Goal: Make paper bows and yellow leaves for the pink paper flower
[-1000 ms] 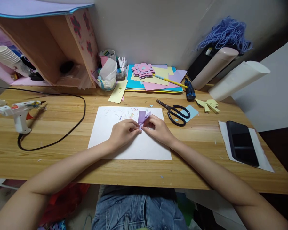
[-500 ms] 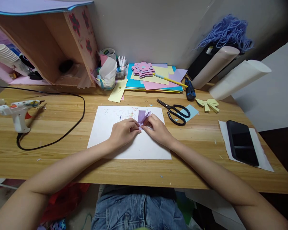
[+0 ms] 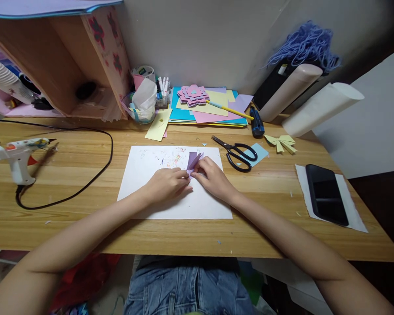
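A small piece of folded purple paper (image 3: 192, 160) stands between my hands, its upper flaps spread apart. My left hand (image 3: 170, 183) pinches its lower left part between thumb and finger. From the other side, my right hand (image 3: 210, 176) is closed on its right part, covering some of the folds. Under both hands lies a white sheet (image 3: 151, 208) with coloured marks near its top edge. Black-handled scissors (image 3: 238, 153) rest just right of the sheet, partly over a light blue paper piece (image 3: 260, 152).
A glue gun (image 3: 18, 159) with a black cord sits at the left. Behind are a cardboard box (image 3: 108, 57), stacked coloured paper (image 3: 184, 116), a pink paper flower (image 3: 193, 95) and a blue cutter (image 3: 257, 122). At the right lie a yellow paper bow (image 3: 280, 143) and a phone (image 3: 326, 194).
My left hand has shifted slightly down and its fingers have changed position at the fold. The purple flaps look more upright and closer together. The whole view has moved a little.
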`<state>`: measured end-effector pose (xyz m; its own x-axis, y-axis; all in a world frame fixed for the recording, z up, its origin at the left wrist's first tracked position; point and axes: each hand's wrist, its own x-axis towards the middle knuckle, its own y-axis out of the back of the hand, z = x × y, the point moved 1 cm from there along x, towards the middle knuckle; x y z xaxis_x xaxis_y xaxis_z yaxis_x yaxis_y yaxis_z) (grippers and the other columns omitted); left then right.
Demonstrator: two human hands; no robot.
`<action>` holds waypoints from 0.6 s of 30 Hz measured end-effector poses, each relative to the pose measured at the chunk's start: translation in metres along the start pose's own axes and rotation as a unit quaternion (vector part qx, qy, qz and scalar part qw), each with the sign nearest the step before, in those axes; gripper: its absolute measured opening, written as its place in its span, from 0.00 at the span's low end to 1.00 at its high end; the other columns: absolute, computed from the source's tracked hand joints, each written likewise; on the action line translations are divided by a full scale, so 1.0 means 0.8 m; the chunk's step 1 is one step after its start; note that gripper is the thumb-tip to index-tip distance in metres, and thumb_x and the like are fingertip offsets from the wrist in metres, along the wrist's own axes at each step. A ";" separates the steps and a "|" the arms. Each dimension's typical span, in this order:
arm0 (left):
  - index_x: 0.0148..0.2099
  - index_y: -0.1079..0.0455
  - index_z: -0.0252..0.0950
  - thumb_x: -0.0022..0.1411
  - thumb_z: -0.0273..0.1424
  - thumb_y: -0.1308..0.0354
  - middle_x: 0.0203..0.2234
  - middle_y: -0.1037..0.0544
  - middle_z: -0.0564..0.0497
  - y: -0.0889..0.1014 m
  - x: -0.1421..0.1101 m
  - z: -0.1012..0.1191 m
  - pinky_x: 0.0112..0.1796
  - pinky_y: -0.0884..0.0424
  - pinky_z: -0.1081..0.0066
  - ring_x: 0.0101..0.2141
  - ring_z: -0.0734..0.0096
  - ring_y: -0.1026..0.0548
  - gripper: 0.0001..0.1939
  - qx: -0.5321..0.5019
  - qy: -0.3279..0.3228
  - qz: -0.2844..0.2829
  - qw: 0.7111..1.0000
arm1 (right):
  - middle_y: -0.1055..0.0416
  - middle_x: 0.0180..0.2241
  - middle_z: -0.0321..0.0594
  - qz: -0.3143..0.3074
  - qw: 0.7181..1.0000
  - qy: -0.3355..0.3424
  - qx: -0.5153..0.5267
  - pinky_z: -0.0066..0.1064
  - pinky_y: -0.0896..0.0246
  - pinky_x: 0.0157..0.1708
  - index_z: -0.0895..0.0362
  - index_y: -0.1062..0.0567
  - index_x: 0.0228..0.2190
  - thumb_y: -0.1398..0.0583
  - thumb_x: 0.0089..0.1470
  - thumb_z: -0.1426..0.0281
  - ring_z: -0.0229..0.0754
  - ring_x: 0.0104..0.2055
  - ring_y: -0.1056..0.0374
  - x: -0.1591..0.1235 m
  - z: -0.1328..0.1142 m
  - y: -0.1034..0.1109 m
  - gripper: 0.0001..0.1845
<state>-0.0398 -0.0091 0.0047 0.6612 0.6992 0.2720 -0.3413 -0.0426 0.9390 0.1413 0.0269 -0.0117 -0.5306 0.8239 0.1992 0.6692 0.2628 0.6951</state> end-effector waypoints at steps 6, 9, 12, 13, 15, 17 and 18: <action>0.35 0.27 0.35 0.64 0.35 0.55 0.28 0.24 0.47 0.006 0.000 -0.006 0.28 0.32 0.70 0.28 0.71 0.28 0.17 0.021 -0.104 -0.026 0.994 | 0.38 0.32 0.40 0.006 1.000 0.003 -0.012 0.34 0.43 0.35 0.56 0.35 0.29 0.44 0.54 0.71 0.43 0.36 0.40 0.000 0.000 -0.002 0.03; 0.36 0.27 0.35 0.65 0.33 0.56 0.30 0.23 0.47 0.003 -0.003 -0.012 0.29 0.32 0.69 0.29 0.71 0.28 0.16 0.028 -0.124 -0.022 0.992 | 0.38 0.32 0.41 0.016 1.000 0.006 -0.023 0.34 0.43 0.34 0.56 0.36 0.29 0.45 0.54 0.73 0.43 0.35 0.40 0.000 0.000 -0.002 0.02; 0.37 0.27 0.36 0.64 0.31 0.56 0.34 0.22 0.48 0.004 -0.003 -0.018 0.31 0.32 0.68 0.31 0.71 0.27 0.15 0.048 -0.137 -0.031 0.989 | 0.38 0.32 0.41 0.019 0.999 0.005 -0.031 0.34 0.43 0.34 0.56 0.36 0.29 0.46 0.54 0.74 0.43 0.35 0.40 0.001 0.002 -0.002 0.03; 0.38 0.27 0.36 0.64 0.31 0.56 0.35 0.22 0.48 0.005 -0.003 -0.020 0.31 0.32 0.68 0.32 0.70 0.26 0.15 0.049 -0.140 -0.034 0.988 | 0.38 0.32 0.41 0.017 0.999 0.005 -0.034 0.34 0.43 0.34 0.55 0.36 0.29 0.46 0.54 0.74 0.43 0.35 0.40 0.001 0.003 -0.002 0.03; 0.38 0.27 0.37 0.64 0.31 0.55 0.38 0.21 0.49 0.008 -0.001 -0.023 0.32 0.32 0.68 0.33 0.69 0.26 0.14 0.040 -0.145 -0.039 0.988 | 0.38 0.32 0.40 0.015 0.999 0.005 -0.041 0.34 0.43 0.34 0.55 0.37 0.29 0.46 0.54 0.73 0.43 0.35 0.40 0.001 0.005 -0.001 0.03; 0.39 0.27 0.38 0.63 0.31 0.54 0.39 0.21 0.49 0.012 0.000 -0.025 0.33 0.31 0.67 0.35 0.68 0.25 0.14 0.020 -0.148 -0.046 0.988 | 0.37 0.32 0.41 0.018 0.999 0.006 -0.049 0.34 0.43 0.35 0.55 0.36 0.29 0.45 0.55 0.72 0.44 0.35 0.40 0.001 0.006 -0.001 0.03; 0.39 0.27 0.38 0.62 0.31 0.53 0.39 0.21 0.49 0.014 0.000 -0.026 0.34 0.30 0.67 0.36 0.68 0.25 0.13 0.009 -0.151 -0.050 0.987 | 0.37 0.32 0.41 0.020 0.998 0.008 -0.052 0.34 0.43 0.35 0.55 0.36 0.29 0.45 0.55 0.71 0.44 0.35 0.40 0.001 0.006 -0.001 0.03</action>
<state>-0.0572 0.0055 0.0106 0.8607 0.4568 0.2245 -0.2530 0.0011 0.9675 0.1427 0.0298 -0.0152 -0.5131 0.8244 0.2389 0.6329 0.1754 0.7541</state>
